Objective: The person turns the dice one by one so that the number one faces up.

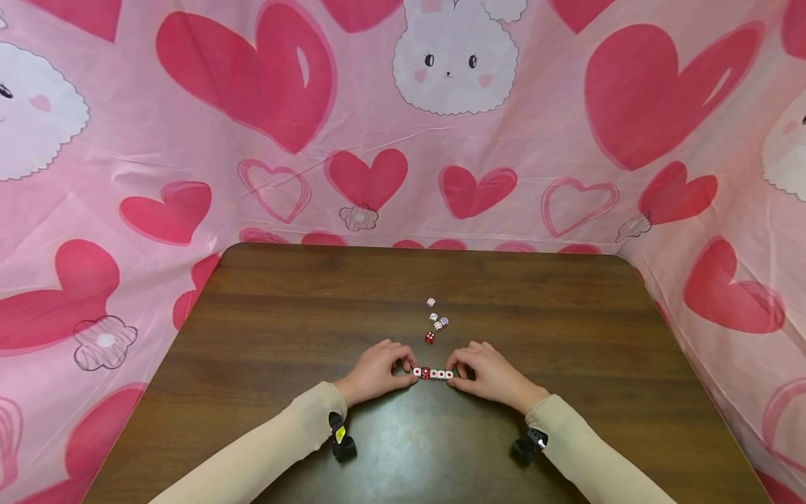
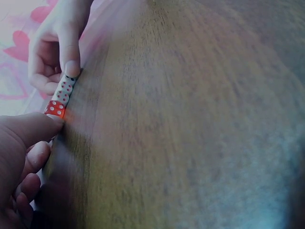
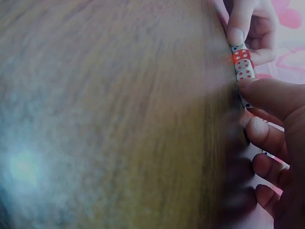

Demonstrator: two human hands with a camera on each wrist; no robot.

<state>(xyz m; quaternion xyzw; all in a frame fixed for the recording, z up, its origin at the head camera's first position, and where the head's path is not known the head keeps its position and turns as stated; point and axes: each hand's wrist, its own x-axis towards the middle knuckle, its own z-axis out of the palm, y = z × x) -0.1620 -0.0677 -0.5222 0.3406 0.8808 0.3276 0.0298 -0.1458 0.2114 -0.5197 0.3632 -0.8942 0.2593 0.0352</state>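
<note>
A straight row of several small dice, white ones (image 1: 441,375) and one red die (image 1: 425,373), lies between the two hands in the head view. My left hand (image 1: 378,372) pinches the row's left end with thumb and fingers; my right hand (image 1: 494,376) pinches its right end. Each end die is partly covered by fingertips. The red die (image 2: 55,109) is second from the left hand, and white dice (image 3: 245,69) continue toward the right thumb. The dice touch side by side. Whether the row rests on the wood or is slightly raised I cannot tell.
Beyond the row, a loose group holds several white dice (image 1: 438,325) and another red die (image 1: 430,337). One white die (image 1: 431,302) sits farthest back. The brown wooden table (image 1: 283,301) has rounded far corners, and a pink heart-patterned cloth (image 1: 378,126) hangs around it.
</note>
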